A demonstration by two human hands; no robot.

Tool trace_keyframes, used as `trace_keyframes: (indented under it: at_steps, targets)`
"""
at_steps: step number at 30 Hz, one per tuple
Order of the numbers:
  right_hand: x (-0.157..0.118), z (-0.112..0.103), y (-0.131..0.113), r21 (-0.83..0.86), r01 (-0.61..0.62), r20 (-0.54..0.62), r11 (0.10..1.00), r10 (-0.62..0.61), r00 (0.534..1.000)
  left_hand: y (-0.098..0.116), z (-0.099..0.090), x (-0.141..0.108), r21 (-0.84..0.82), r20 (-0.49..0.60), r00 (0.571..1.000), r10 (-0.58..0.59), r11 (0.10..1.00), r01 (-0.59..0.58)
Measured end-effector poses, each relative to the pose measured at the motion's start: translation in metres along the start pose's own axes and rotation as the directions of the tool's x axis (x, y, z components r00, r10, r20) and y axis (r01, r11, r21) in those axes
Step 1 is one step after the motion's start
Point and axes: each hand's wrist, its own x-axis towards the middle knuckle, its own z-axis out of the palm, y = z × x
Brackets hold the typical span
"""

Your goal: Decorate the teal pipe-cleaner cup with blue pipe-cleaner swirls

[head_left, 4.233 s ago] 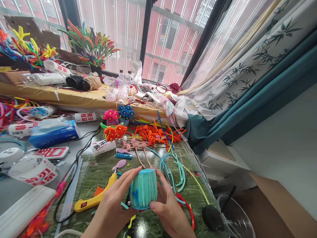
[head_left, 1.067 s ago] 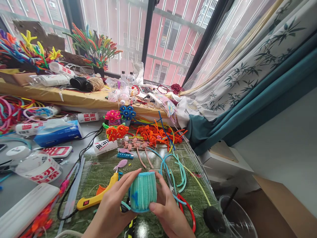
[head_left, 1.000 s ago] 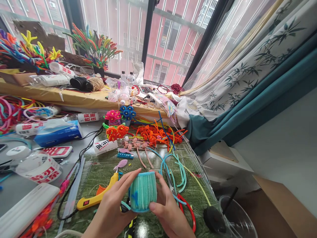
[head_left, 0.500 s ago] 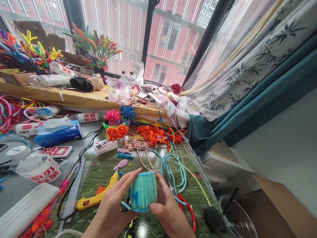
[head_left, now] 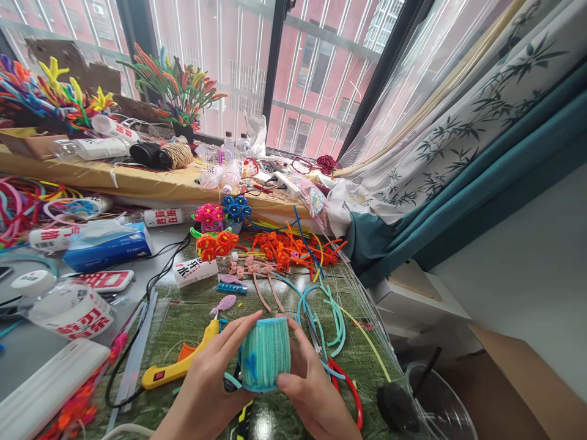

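I see a single camera, worn on the person's head — it looks forward and steeply down, with the left hand (head_left: 208, 366) and right hand (head_left: 312, 382) close by, low in the middle. Its wide view runs over the tabletop (head_left: 190, 311) to the window (head_left: 224, 55) — curtain (head_left: 440, 153) at upper right.

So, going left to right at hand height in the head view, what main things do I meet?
White bar → glue gun → left hand → teal cylinder → right hand → clear cup.
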Motion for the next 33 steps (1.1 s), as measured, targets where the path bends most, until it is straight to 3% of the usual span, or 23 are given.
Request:
trace_keyframes:
  at_steps: [33]
  targets:
    - [-0.0010,-0.0023,0.0010,-0.021,0.014,0.038,1.000,-0.013,0.999,-0.0011,0.0015,-0.0038,-0.010,0.018,0.999,-0.033,0.999,0.033]
